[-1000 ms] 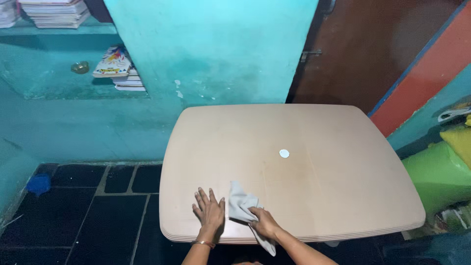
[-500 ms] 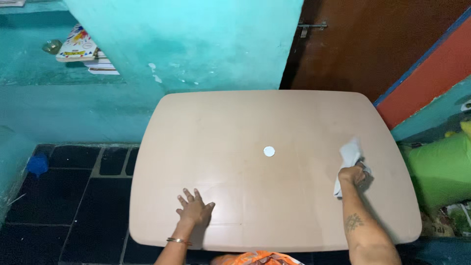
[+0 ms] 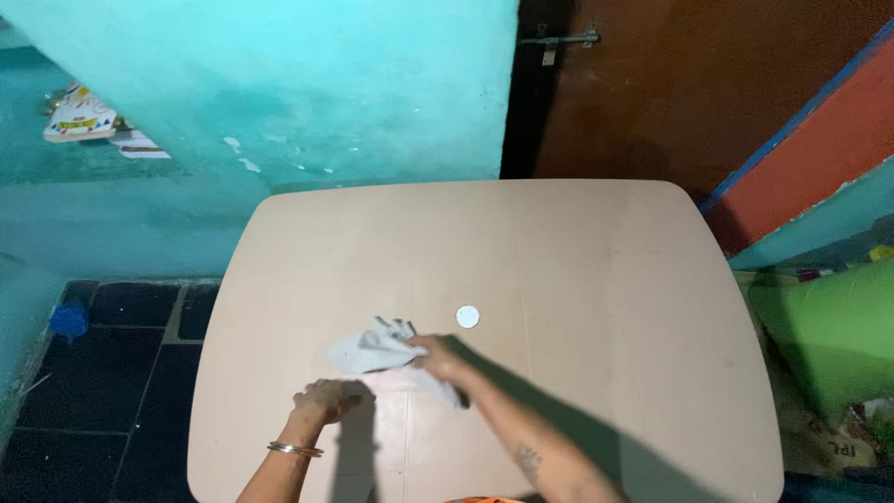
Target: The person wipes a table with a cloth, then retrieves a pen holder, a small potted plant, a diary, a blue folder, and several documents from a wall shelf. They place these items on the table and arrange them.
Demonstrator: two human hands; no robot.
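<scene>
A beige plastic table [image 3: 577, 251] with rounded corners fills the middle of the view, with a small white cap [image 3: 467, 317] at its centre. My right hand [image 3: 440, 358] grips a crumpled pale grey cloth [image 3: 371, 350] and presses it on the tabletop just left of the cap. My left hand [image 3: 328, 401] rests on the table close to the near edge, fingers curled, right below the cloth. A metal bangle [image 3: 294, 450] circles my left wrist.
A turquoise wall [image 3: 279, 84] stands behind the table, with a brown door [image 3: 689, 84] and its latch to the right. A shelf at the far left holds papers [image 3: 82, 121]. Dark floor tiles [image 3: 102, 373] lie left; a green object [image 3: 829, 326] sits right.
My right hand swept the cloth from the table's near edge to its right side, then back left to just beside the centre cap. My left hand stayed near the front edge.
</scene>
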